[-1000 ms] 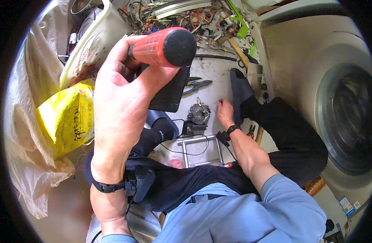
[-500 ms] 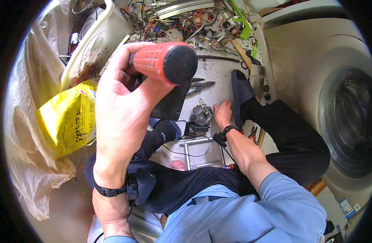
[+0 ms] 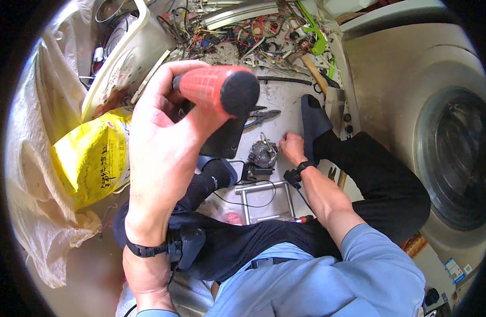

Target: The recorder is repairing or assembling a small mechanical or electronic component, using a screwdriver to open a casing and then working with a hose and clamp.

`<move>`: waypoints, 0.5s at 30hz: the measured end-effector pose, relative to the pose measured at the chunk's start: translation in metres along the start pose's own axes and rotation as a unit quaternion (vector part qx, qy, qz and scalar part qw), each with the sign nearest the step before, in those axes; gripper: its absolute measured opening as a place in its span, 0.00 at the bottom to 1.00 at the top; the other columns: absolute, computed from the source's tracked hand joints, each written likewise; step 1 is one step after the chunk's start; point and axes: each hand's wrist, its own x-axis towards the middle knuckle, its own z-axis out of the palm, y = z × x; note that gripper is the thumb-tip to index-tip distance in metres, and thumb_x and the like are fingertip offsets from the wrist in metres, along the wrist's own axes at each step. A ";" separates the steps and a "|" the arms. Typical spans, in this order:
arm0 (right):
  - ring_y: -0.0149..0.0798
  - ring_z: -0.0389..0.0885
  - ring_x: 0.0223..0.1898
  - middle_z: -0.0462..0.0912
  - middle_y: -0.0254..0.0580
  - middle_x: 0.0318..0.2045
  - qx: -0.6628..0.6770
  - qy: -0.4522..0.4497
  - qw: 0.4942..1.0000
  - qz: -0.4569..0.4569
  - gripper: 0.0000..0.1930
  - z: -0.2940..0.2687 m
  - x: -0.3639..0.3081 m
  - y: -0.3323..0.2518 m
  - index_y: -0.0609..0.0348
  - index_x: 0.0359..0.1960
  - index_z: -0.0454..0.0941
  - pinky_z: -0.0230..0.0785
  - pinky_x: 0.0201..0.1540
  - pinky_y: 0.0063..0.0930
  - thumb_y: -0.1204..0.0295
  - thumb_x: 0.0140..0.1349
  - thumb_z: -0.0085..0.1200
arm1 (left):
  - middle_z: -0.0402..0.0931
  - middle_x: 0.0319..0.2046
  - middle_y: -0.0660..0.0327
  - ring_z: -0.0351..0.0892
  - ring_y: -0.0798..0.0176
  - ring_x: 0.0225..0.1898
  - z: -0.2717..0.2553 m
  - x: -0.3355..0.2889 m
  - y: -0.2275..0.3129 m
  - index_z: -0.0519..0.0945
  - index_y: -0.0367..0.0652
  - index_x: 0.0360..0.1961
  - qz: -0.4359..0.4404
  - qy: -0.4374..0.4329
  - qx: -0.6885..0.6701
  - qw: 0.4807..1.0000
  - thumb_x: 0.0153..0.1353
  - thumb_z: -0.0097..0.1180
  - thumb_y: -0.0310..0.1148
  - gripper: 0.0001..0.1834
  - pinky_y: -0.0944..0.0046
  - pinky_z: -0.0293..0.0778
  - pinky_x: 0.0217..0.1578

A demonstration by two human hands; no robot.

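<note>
My left hand [image 3: 169, 132] is raised close to the camera, its fingers wrapped round the red handle [image 3: 208, 90] of a tool with a black rounded end cap. The tool's working end is hidden behind the hand. Below it lies a flat black piece [image 3: 227, 138], partly covered. My right hand [image 3: 292, 149] is low on the white work surface, fingers curled closed; whatever they may hold is too small to make out. Just left of it sits a round, grimy metal part like a small motor [image 3: 263, 154], with a metal loop on top and a black block [image 3: 260, 171] beside it.
Blue-handled pliers [image 3: 261, 117] lie beyond the motor-like part. A metal tube frame [image 3: 267, 186] is nearer me. Heaped wires and scraps [image 3: 243, 42] fill the far side. A yellow bag [image 3: 92, 156] and white bin [image 3: 124, 66] stand left; a round-doored appliance [image 3: 401, 79] stands right.
My right hand has curled more tightly and shifted slightly beside the motor-like part. The red handle in my left hand sits slightly lower in view.
</note>
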 end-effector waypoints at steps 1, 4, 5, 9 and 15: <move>0.68 0.86 0.38 0.87 0.63 0.33 0.000 0.000 1.000 -0.001 0.09 -0.004 0.004 -0.007 0.67 0.33 0.84 0.80 0.46 0.53 0.73 0.56 0.59 | 0.80 0.42 0.65 0.81 0.71 0.41 -0.002 0.001 0.002 0.79 0.39 0.56 0.008 0.001 0.016 1.000 0.64 0.69 0.35 0.21 0.69 0.80 0.42; 0.60 0.89 0.37 0.88 0.62 0.32 0.038 0.047 0.998 -0.001 0.10 -0.039 0.031 -0.023 0.68 0.35 0.86 0.82 0.45 0.48 0.73 0.57 0.59 | 0.82 0.43 0.65 0.81 0.73 0.43 0.004 0.011 0.010 0.81 0.39 0.54 0.019 -0.004 -0.019 1.000 0.63 0.71 0.31 0.20 0.69 0.78 0.46; 0.53 0.90 0.33 0.88 0.57 0.30 0.167 0.024 0.984 0.052 0.09 -0.058 0.039 -0.039 0.68 0.35 0.85 0.82 0.40 0.43 0.74 0.58 0.59 | 0.84 0.44 0.64 0.80 0.74 0.45 0.005 0.013 0.010 0.81 0.39 0.52 0.012 -0.008 -0.060 0.998 0.62 0.71 0.28 0.18 0.70 0.77 0.49; 0.35 0.84 0.24 0.84 0.43 0.25 0.388 0.071 0.919 0.002 0.06 -0.145 0.081 -0.109 0.68 0.32 0.81 0.81 0.31 0.31 0.77 0.63 0.54 | 0.80 0.42 0.68 0.78 0.72 0.42 0.016 0.021 0.022 0.81 0.41 0.55 0.042 -0.026 -0.060 0.997 0.64 0.70 0.36 0.21 0.68 0.75 0.47; 0.31 0.86 0.27 0.86 0.40 0.24 0.315 0.214 0.905 -0.190 0.08 -0.326 0.133 -0.213 0.66 0.36 0.83 0.79 0.33 0.30 0.73 0.62 0.60 | 0.83 0.43 0.65 0.80 0.73 0.43 0.035 0.030 0.031 0.80 0.40 0.51 0.008 -0.043 -0.131 0.990 0.63 0.69 0.27 0.16 0.69 0.77 0.48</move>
